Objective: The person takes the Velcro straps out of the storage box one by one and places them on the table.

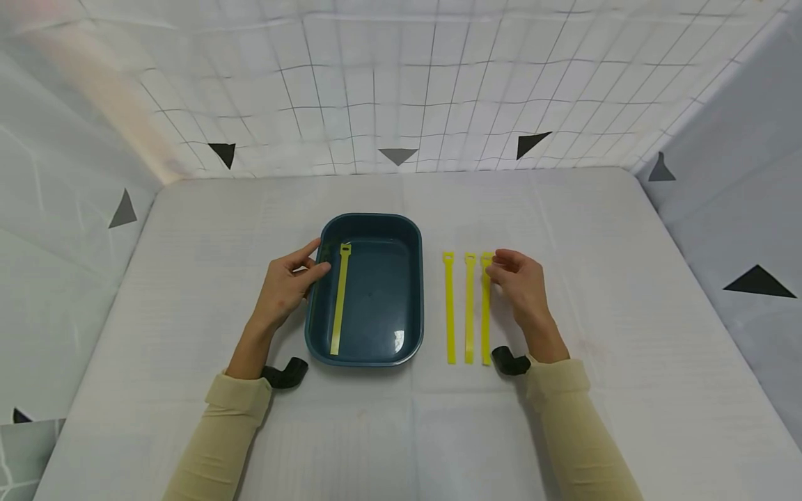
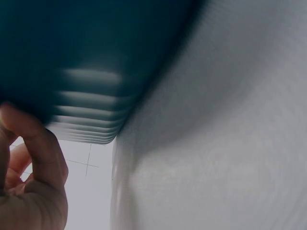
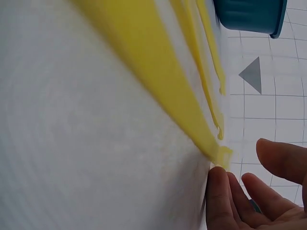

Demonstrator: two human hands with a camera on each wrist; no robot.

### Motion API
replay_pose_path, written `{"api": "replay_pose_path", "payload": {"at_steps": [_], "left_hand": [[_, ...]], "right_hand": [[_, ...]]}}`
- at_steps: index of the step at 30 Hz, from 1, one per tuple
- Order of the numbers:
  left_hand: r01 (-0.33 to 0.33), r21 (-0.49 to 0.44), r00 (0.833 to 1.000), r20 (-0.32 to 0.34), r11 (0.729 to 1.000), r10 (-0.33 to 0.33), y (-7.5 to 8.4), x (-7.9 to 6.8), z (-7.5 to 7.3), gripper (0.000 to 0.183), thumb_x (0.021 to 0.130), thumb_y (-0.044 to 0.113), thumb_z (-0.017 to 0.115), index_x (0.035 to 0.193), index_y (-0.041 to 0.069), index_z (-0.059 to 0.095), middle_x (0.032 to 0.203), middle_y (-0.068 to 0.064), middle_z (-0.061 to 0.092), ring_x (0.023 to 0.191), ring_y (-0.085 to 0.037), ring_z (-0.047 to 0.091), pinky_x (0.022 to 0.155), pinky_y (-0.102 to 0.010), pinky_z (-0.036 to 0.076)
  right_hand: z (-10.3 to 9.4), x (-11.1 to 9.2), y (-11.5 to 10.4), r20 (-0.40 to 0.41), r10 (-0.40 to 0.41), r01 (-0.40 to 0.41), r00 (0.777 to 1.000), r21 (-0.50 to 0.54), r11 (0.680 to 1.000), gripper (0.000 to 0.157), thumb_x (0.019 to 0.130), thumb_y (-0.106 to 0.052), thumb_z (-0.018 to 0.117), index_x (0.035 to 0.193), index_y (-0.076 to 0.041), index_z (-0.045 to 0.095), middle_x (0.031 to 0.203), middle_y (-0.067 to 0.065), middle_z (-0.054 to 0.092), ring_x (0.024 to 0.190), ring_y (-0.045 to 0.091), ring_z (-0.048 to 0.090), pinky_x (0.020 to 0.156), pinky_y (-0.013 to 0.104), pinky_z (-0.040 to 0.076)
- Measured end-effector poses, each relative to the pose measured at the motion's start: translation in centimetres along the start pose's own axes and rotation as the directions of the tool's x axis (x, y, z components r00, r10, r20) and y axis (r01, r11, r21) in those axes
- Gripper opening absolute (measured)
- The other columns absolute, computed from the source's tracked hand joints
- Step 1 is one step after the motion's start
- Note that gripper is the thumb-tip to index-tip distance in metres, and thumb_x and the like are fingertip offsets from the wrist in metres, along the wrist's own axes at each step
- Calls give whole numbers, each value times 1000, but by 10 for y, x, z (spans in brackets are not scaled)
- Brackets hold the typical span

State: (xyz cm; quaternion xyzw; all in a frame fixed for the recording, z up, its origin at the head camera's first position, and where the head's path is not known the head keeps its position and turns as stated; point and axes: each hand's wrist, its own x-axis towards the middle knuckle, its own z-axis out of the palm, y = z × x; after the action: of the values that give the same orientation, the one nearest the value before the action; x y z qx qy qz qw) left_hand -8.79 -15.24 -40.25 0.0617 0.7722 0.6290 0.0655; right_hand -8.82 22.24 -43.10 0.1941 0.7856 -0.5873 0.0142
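A dark teal plastic tray [image 1: 376, 313] lies in the middle of the table. My left hand [image 1: 287, 284] pinches its left rim, thumb inside and fingers against the outer wall. Inside the tray, toward its left side, is a yellow cable strap [image 1: 340, 299] with a slotted head. To the tray's right, three similar straps lie side by side: a left strap [image 1: 449, 306], a middle strap [image 1: 470, 306] and a right strap [image 1: 486, 313]. At the right strap's slotted end, my right hand [image 1: 519, 284] has its fingertips down by the strap, with the thumb held apart in the right wrist view.
A white cloth covers the table [image 1: 401, 431]. Behind it hangs a white gridded sheet [image 1: 401, 90] with dark triangles. Black wrist-worn pieces show beside the left wrist [image 1: 285, 374] and the right wrist [image 1: 510, 362].
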Motion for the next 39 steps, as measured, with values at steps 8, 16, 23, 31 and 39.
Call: {"api": "replay_pose_path", "payload": {"at_steps": [8,16,23,31,39], "left_hand": [[-11,-3,1000,0,1000,11,-6,2,-1,56,96,6,65,147,0,43,87,-15,56,50,-8,44,47,-27,43],[8,9,1000,-3,1000,-8,2,0,0,55,96,5,64,147,-2,42,87,-13,56,51,-8,43,49,-26,43],[-5,-3,1000,-7,1000,5,-18,7,-2,56,96,7,65,147,2,44,87,-14,56,50,-8,43,47,-27,43],[-15,-16,1000,-16,1000,14,-30,11,-3,57,95,15,68,147,11,47,89,-15,55,51,-8,44,47,-25,43],[-14,-12,1000,-19,1000,14,-28,10,-3,56,95,17,69,147,12,48,89,-16,55,52,-9,45,47,-26,44]], "right_hand": [[0,-2,-1,-21,8,-8,1000,2,1000,44,93,-6,65,136,0,56,131,12,56,103,20,57,87,27,46],[1,-3,-1,-20,-8,9,1000,38,999,41,92,-5,67,132,2,59,128,14,58,103,19,55,83,21,48],[1,-5,-3,-18,-22,23,1000,61,998,41,92,-4,67,131,4,59,128,15,58,104,19,55,82,18,49],[2,-7,-5,-32,-38,41,999,90,995,42,93,-8,68,132,4,59,126,14,58,105,18,56,87,22,49],[4,-10,-12,-39,-63,67,997,99,993,43,93,-12,69,132,4,58,126,13,58,105,19,57,92,26,48]]}}
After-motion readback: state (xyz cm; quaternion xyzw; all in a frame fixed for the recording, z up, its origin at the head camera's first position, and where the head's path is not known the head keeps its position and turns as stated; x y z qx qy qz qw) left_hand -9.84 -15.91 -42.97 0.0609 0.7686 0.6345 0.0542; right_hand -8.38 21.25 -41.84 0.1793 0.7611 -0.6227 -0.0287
